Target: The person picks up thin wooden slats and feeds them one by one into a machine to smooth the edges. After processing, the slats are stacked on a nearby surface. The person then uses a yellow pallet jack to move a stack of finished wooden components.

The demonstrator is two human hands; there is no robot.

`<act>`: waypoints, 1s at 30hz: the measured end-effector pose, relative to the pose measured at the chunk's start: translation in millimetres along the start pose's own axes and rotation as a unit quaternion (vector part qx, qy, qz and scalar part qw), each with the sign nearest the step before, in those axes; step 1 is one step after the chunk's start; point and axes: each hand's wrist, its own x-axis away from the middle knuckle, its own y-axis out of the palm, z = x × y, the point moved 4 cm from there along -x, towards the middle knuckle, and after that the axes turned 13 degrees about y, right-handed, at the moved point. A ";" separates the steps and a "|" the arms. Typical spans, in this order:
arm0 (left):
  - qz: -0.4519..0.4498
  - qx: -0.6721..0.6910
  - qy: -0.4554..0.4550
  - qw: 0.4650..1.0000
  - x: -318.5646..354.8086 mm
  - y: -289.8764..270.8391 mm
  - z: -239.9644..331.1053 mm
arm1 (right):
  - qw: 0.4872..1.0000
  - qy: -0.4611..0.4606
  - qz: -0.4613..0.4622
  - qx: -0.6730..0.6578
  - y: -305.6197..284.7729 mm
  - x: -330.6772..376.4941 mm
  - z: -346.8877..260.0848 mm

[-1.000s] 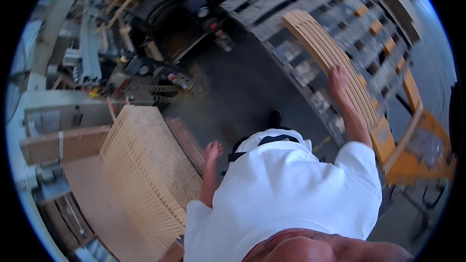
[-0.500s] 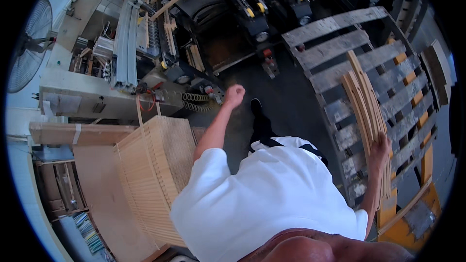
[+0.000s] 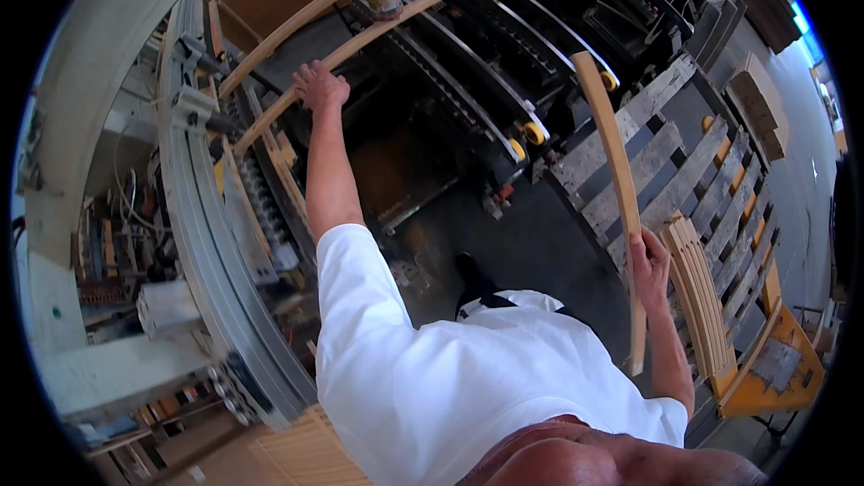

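We seemingly adjust the bar (image 3: 362, 40) under our left hand (image 3: 321, 87), grip unclear, right hand (image 3: 652, 272) clasping a strip (image 3: 623, 184) needing clearance.

Right grip (image 3: 652, 268) lifted one slat (image 3: 621, 171), left grip (image 3: 321, 88) reached another slat (image 3: 360, 41)

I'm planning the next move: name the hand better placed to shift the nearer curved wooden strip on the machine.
Left, most likely: the left hand is on the nearer strip, while the right hand, away from it, grips a separate strip.
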 end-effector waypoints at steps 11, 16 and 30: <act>-0.131 0.084 0.152 0.976 51.7 -2.4 46.3 | 0.900 -0.331 -0.068 0.275 112.9 -109.7 -177.4; -0.155 0.276 0.168 0.934 212.7 -39.4 115.4 | 0.783 -0.531 -0.145 0.288 239.6 -164.6 -236.0; -0.114 0.354 -0.383 0.846 582.9 -126.6 57.5 | 0.674 -0.649 -0.103 0.339 584.0 -231.8 -266.9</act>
